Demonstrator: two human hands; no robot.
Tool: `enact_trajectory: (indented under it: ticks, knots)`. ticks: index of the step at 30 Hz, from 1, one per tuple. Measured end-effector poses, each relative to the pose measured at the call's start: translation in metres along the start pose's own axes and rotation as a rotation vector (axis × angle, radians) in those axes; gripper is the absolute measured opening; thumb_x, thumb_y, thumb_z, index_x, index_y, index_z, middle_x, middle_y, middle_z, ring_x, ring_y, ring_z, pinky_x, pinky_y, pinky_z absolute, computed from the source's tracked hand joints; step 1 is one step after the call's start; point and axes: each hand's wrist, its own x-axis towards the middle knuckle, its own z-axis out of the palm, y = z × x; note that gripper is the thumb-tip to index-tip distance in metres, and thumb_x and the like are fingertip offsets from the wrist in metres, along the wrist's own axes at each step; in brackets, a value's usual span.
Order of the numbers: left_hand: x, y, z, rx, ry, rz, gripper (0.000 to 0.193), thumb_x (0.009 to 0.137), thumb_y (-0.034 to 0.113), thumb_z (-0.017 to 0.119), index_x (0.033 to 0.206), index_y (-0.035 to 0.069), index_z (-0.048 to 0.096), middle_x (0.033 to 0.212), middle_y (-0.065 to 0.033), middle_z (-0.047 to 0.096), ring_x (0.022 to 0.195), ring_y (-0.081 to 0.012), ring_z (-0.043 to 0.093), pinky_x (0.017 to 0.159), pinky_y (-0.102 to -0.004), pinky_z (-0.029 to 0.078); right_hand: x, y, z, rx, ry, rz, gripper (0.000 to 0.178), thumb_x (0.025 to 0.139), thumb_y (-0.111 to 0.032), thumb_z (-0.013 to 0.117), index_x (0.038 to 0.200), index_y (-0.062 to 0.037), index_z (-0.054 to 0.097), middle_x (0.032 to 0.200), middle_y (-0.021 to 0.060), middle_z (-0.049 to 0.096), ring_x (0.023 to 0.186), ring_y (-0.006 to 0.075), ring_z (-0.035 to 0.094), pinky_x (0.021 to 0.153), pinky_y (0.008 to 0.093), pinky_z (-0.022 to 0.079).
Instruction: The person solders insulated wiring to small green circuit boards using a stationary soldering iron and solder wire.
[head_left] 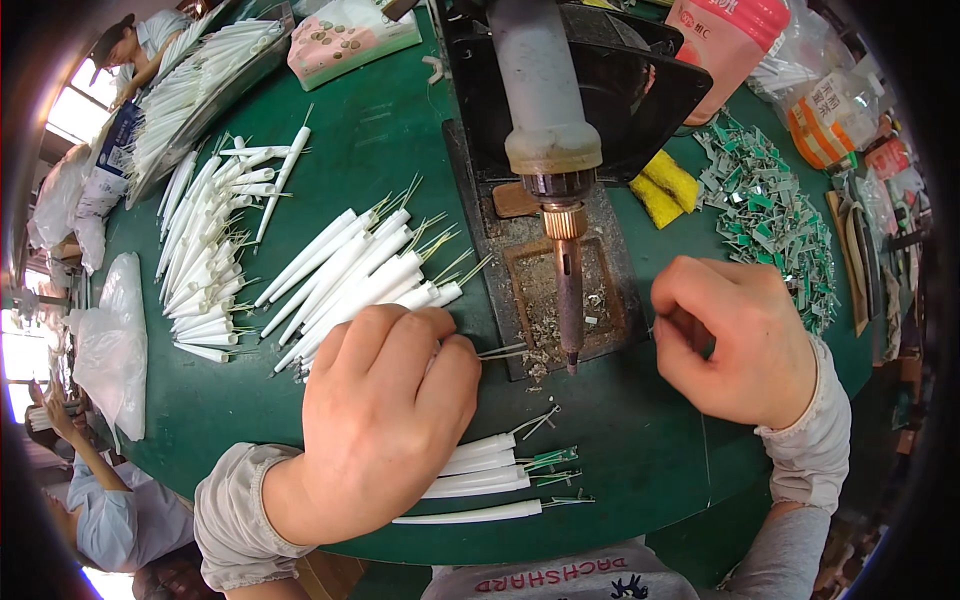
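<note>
My left hand (385, 420) is closed, palm down, around a slim white tube, mostly hidden by the fingers. Its two bare wire leads (502, 352) stick out toward the tip of an upright soldering iron (567, 290), without touching it. On the iron's other side my right hand (735, 340) is closed in a pinch; a fine wire (706, 455) trails below it, and the fingertips are partly hidden. Under my left wrist lie several white tubes (485, 480) with small green boards at their wire ends. Beyond that hand is a pile of white tubes (350, 270) with bare leads.
Another heap of tubes (205, 270) lies at left, near a full tray (205, 85). Small green-and-grey boards (770, 220) are piled at right. A yellow sponge (665, 188) sits beside the iron's black stand (480, 230). Two other people (125, 510) are at the left edge.
</note>
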Motion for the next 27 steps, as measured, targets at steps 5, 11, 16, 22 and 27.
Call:
enact_trajectory:
  ticks: [5, 11, 16, 22, 27]
  knots:
    - [0.004, -0.003, 0.005, -0.197, 0.03, 0.074, 0.029, 0.057, -0.004, 0.071, 0.084, 0.003, 0.061, 0.083, -0.0072, 0.06, 0.074, -0.0263, 0.057, 0.068, -0.0364, 0.048, -0.001, -0.01, -0.004, 0.277, -0.143, 0.035, 0.015, 0.069, 0.002, 0.06, 0.077, -0.0057, 0.05, 0.062, 0.0087, 0.053, 0.052, 0.0272, 0.055, 0.047, 0.0354, 0.043]
    - [0.007, -0.003, -0.004, -0.353, -0.062, 0.152, 0.024, 0.06, -0.002, 0.074, 0.081, 0.002, 0.063, 0.083, -0.0076, 0.061, 0.077, -0.0258, 0.06, 0.08, -0.0424, 0.049, -0.001, -0.017, 0.0, 0.478, -0.279, 0.053, 0.013, 0.073, -0.001, 0.063, 0.08, -0.0056, 0.053, 0.061, 0.006, 0.053, 0.051, 0.0206, 0.056, 0.047, 0.0311, 0.044]
    - [0.006, 0.001, -0.008, -0.415, -0.031, 0.18, 0.021, 0.063, -0.001, 0.075, 0.081, 0.003, 0.064, 0.087, -0.0088, 0.065, 0.08, -0.0247, 0.064, 0.091, -0.0437, 0.047, -0.001, -0.018, 0.002, 0.658, -0.364, 0.136, 0.01, 0.076, -0.003, 0.066, 0.082, -0.0047, 0.057, 0.064, 0.0044, 0.059, 0.054, 0.0147, 0.059, 0.05, 0.0268, 0.045]
    - [0.002, 0.011, -0.029, -0.604, -0.102, 0.229, 0.023, 0.063, -0.002, 0.076, 0.084, 0.002, 0.067, 0.091, -0.0108, 0.067, 0.074, -0.0227, 0.066, 0.077, -0.0358, 0.053, -0.002, -0.024, 0.004, 0.946, -0.447, 0.376, 0.009, 0.079, -0.001, 0.066, 0.085, -0.0031, 0.059, 0.067, 0.0005, 0.061, 0.059, 0.0055, 0.057, 0.051, 0.022, 0.045]
    - [0.001, 0.017, -0.025, -0.823, -0.192, -0.165, 0.015, 0.07, -0.003, 0.075, 0.082, 0.002, 0.068, 0.09, -0.0103, 0.063, 0.071, -0.0197, 0.061, 0.06, -0.0288, 0.048, -0.008, -0.027, 0.015, 1.269, -0.424, 0.475, 0.008, 0.084, 0.0, 0.062, 0.089, -0.0006, 0.056, 0.076, 0.0028, 0.064, 0.069, 0.0063, 0.061, 0.058, 0.0204, 0.049]
